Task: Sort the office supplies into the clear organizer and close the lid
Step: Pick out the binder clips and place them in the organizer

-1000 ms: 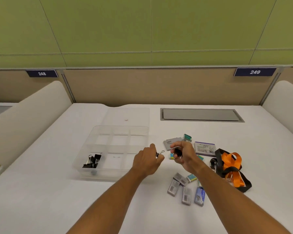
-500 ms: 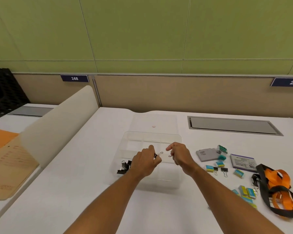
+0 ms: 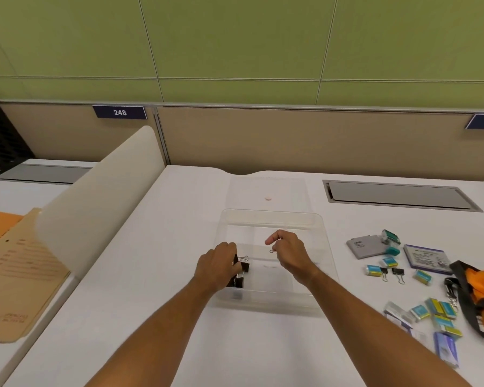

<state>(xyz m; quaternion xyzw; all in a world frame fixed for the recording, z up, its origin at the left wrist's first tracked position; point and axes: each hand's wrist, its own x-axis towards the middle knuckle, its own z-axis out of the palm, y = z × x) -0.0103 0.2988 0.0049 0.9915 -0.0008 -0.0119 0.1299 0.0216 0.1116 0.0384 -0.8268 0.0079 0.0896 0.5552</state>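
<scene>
Left hand (image 3: pixel 217 268) grips a binder clip (image 3: pixel 243 266) above the organizer (image 3: pixel 319 219)'s lower-left compartment; right hand (image 3: pixel 289 251) pinches a small clip (image 3: pixel 272 251) centre-frame.

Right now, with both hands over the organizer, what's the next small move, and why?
Probably let the left hand drop its binder clip into the near-left compartment of the organizer: it already hovers there above the other black clips. The right hand seems to pinch something small; what is unclear.
</scene>
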